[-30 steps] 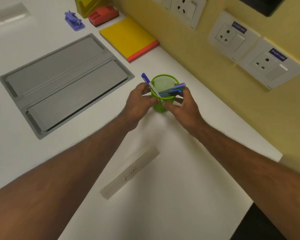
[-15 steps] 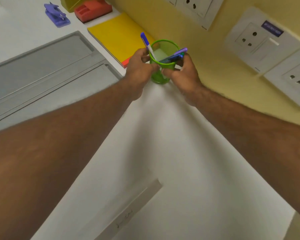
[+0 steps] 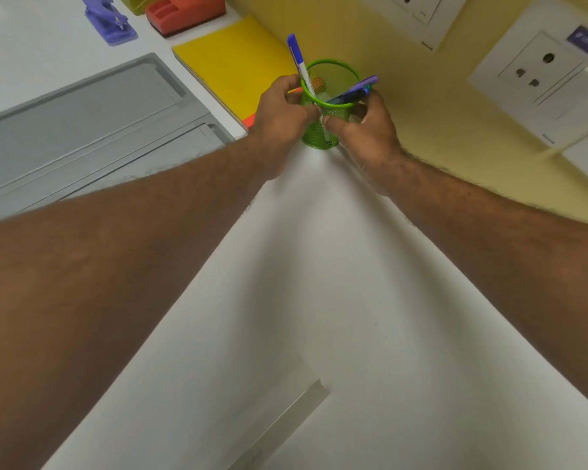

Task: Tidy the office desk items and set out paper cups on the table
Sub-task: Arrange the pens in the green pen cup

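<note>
**Setting the cup down by the wall**

Nearest the person, well short of the cup, a pale strip [image 3: 279, 422] lies flat on the white tabletop [image 3: 370, 317]. Beyond it both forearms reach out to the green mesh cup [image 3: 323, 130]. The left hand [image 3: 282, 120] curls round the cup's left side; the right hand [image 3: 367, 130] curls round its right side, thumbs nearly meeting in front. The cup looks to be at or just above the tabletop; I cannot tell which.

A white pen [image 3: 301, 67] with a blue cap stands up at the cup's left rim, and a bundle of purple pens [image 3: 353, 91] leans out over the right rim.

Just left of the cup lies a yellow pad [image 3: 231, 59], and behind the cup is the yellow wall [image 3: 421, 106].

I would keep the cup upright and lower it squarely, base flat, since the leaning pens could tip it rightward. Both hands should let go only once it sits clear of the pad's edge.
</note>
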